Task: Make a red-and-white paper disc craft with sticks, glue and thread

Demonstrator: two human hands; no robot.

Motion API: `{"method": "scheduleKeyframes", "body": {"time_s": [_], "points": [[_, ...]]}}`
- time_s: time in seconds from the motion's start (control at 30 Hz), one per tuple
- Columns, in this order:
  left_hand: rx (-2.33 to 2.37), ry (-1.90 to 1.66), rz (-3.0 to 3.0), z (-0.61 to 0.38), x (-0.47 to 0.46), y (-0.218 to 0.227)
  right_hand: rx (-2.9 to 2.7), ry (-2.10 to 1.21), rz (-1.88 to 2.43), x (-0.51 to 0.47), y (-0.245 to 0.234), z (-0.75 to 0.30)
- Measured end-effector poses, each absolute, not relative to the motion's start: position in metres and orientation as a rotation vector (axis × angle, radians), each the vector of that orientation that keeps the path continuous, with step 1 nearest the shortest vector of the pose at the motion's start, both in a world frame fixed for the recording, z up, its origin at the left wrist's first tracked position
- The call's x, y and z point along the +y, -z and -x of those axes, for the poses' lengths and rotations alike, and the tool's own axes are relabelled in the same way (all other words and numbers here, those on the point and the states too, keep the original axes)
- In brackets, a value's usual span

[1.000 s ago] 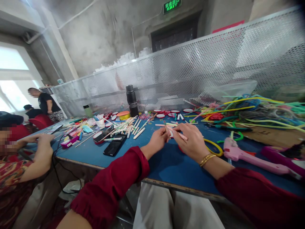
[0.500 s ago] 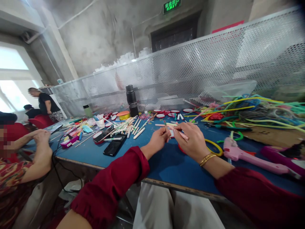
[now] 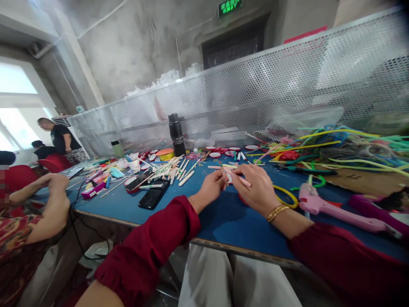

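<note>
Over the middle of the blue table [image 3: 220, 217], my left hand [image 3: 211, 187] is closed in a pinch on a small thin stick [image 3: 220, 163], whose tip pokes up past the fingertips. My right hand [image 3: 257, 185] almost meets it from the right, its fingers curled together around a slim pink piece [image 3: 244, 180] that I cannot identify. The fingers hide most of both pieces. Just behind my hands lies a pale stick [image 3: 214, 167]. A yellow ring [image 3: 289, 199] rests beside my right wrist, left of a pink glue gun [image 3: 338, 211].
Left of my hands are a black phone [image 3: 154, 195] and a pile of wooden sticks [image 3: 171, 167]. A black bottle [image 3: 177, 135] stands behind them, before a perforated metal screen [image 3: 243, 100]. Colourful cords [image 3: 351, 147] heap up at right. Another person's hands [image 3: 53, 183] are at far left.
My hands stay almost in place, with small finger movements. The stick tip in my left hand has shifted slightly left. The person at far left has moved slightly.
</note>
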State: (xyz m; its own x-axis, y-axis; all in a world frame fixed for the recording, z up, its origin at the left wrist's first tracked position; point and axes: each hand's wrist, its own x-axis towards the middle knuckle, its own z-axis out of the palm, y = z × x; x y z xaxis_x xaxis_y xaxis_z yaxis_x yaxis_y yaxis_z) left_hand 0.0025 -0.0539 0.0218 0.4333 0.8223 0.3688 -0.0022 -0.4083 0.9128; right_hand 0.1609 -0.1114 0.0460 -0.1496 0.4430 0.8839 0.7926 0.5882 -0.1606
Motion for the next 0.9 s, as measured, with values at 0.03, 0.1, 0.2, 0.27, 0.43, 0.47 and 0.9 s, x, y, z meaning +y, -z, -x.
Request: {"method": "scheduleKeyframes", "body": {"time_s": [0.03, 0.1, 0.2, 0.27, 0.43, 0.47, 0.9], "points": [[0.708, -1.101, -1.755, -0.0026, -0.0537, -0.0215, -1.787, 0.420, 1.012, -0.1115, -0.0462, -0.1608], [0.701, -1.104, -1.764, -0.0027, -0.0535, -0.0212, -1.797, 0.408, 0.997, -0.1119, -0.0468, -0.1604], [0.701, -1.105, -1.761, -0.0026, -0.0538, -0.0212, -1.813, 0.400, 0.969, -0.1123, -0.0475, -0.1595], [0.716, -1.095, -1.758, -0.0024, -0.0538, -0.0211, -1.801, 0.412, 0.977, -0.1123, -0.0476, -0.1593], [0.729, -1.089, -1.787, -0.0015, -0.0524, -0.0198, -1.795, 0.410, 0.988, -0.1126, -0.0475, -0.1595], [0.728, -1.093, -1.793, -0.0014, -0.0523, -0.0199, -1.800, 0.409, 0.987, -0.1127, -0.0475, -0.1595], [0.741, -1.056, -1.787, -0.0016, -0.0521, -0.0197, -1.800, 0.347, 0.968, -0.1117, -0.0461, -0.1600]]}}
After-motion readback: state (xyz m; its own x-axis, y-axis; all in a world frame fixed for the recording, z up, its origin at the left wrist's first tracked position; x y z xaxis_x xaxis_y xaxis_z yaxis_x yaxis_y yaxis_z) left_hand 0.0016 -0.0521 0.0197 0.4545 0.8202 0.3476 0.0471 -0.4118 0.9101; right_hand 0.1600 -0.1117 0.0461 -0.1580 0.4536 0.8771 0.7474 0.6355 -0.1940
